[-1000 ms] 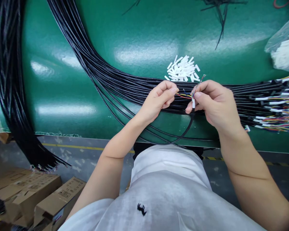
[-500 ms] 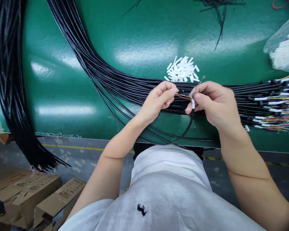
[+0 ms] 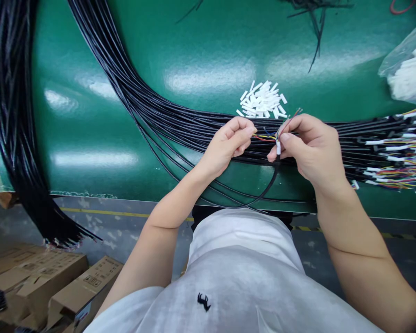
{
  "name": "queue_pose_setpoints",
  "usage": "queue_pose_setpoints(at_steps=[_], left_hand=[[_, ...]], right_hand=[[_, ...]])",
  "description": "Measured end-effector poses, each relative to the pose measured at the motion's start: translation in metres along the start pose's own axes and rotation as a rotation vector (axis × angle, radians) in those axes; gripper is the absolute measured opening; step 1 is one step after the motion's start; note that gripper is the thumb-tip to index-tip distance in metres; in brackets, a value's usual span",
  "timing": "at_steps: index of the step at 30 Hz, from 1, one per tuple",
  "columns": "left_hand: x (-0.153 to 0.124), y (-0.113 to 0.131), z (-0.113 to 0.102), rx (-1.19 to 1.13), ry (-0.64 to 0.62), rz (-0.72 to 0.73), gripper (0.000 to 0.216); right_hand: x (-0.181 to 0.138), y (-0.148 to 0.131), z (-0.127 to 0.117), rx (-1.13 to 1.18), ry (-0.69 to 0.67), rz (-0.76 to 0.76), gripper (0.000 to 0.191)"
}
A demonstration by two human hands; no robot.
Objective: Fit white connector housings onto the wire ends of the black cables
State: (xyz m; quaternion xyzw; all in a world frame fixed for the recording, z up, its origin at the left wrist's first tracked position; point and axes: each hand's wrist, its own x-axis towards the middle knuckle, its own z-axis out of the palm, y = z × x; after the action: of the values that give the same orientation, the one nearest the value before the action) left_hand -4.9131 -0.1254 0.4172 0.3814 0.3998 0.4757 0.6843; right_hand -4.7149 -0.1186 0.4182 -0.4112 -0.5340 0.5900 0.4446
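A black cable [image 3: 273, 178] curves up from the table's front edge, its end wrapped in a short white sleeve [image 3: 278, 147]. Thin coloured wires [image 3: 266, 137] fan out of that end. My left hand [image 3: 229, 142] pinches the tips of the yellow and red ones, drawn out to the left. Between thumb and forefinger, my right hand [image 3: 308, 147] grips other wires at the sleeve, and their bare tips stick up past the forefinger. Both hands are held over a thick bundle of black cables [image 3: 180, 120]. A pile of small white tubes [image 3: 262, 100] lies just beyond them.
Finished-looking cable ends with white sleeves [image 3: 397, 158] spread at the right. A clear bag of white pieces [image 3: 411, 74] sits behind them. Dark strands [image 3: 319, 32] lie at the back. Another cable bundle [image 3: 15, 115] hangs over the left edge, above cardboard boxes [image 3: 83, 286].
The wires at my right hand now lean further right, their tips over the forefinger. That hand has shifted slightly; my left hand keeps its place and pinch.
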Motion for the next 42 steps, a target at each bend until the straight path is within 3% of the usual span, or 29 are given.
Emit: queue_pose_setpoints(at_steps=[8,15,18,21,27,31,36,38,42], left_hand=[[0.0,-0.004,-0.001,0.015,-0.04,0.031,0.031],[0.0,-0.006,-0.002,0.028,-0.071,0.06,0.037],[0.001,-0.006,-0.002,0.046,-0.075,0.063,0.039],[0.002,-0.008,-0.003,0.077,-0.076,0.099,0.043],[-0.003,-0.008,-0.004,0.253,-0.109,0.28,0.032],[-0.004,-0.009,-0.005,0.333,-0.136,0.367,0.028],[-0.001,-0.017,-0.007,0.332,-0.058,0.388,0.032],[0.0,-0.02,-0.007,0.321,-0.059,0.372,0.034],[-0.002,-0.017,-0.003,0.264,-0.151,0.311,0.037]], right_hand=[[0.005,0.001,0.006,0.134,-0.002,0.111,0.013],[0.007,0.003,0.007,0.046,0.066,0.017,0.015],[0.006,-0.001,0.007,0.066,-0.006,0.06,0.012],[0.005,-0.006,0.005,0.094,-0.104,0.132,0.021],[0.005,-0.012,0.0,0.044,-0.289,0.222,0.038],[0.005,-0.012,-0.002,-0.017,-0.335,0.212,0.039],[0.001,-0.004,-0.001,-0.017,-0.269,0.101,0.014],[-0.001,-0.002,0.004,-0.15,-0.182,-0.004,0.027],[-0.006,-0.004,0.015,-0.474,0.033,-0.248,0.014]])
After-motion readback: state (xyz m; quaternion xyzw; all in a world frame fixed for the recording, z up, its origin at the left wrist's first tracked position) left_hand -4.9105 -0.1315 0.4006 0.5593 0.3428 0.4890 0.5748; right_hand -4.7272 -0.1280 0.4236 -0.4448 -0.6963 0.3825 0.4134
